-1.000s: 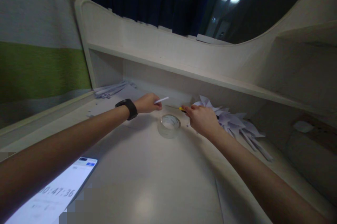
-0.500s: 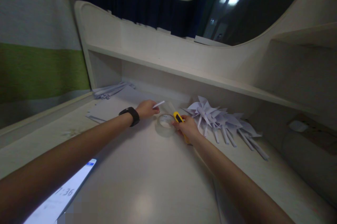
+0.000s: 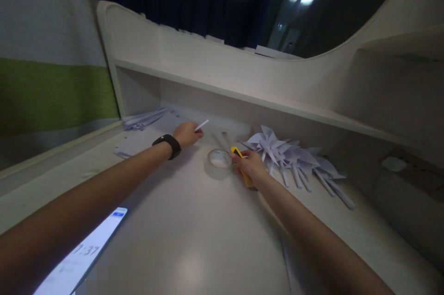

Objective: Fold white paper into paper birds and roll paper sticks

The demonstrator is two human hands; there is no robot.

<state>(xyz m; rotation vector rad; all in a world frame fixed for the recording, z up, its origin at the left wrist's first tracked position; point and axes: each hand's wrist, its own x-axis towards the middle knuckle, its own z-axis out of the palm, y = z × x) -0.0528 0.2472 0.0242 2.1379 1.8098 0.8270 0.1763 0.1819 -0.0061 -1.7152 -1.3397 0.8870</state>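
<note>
My left hand (image 3: 188, 134), with a dark band on its wrist, is closed on a thin white paper stick (image 3: 201, 125) whose end sticks out past the fingers. My right hand (image 3: 252, 165) grips a yellow utility knife (image 3: 246, 178) beside a roll of clear tape (image 3: 219, 161) lying flat on the desk. Whether the knife's blade is out I cannot tell. Just behind the tape lies a clear ruler-like strip (image 3: 224, 138). Several white paper pinwheels (image 3: 274, 147) lie overlapped to the right of my right hand.
White paper sheets (image 3: 137, 142) and a bundle of rolled paper sticks (image 3: 147, 119) lie at the back left. A lit phone (image 3: 86, 251) rests near my left forearm. A shelf (image 3: 215, 87) runs above the desk's back, and a socket strip (image 3: 412, 170) sits at the right.
My left hand has moved back and slightly left with the paper stick, away from the tape. My right hand has shifted a little right with the knife.
</note>
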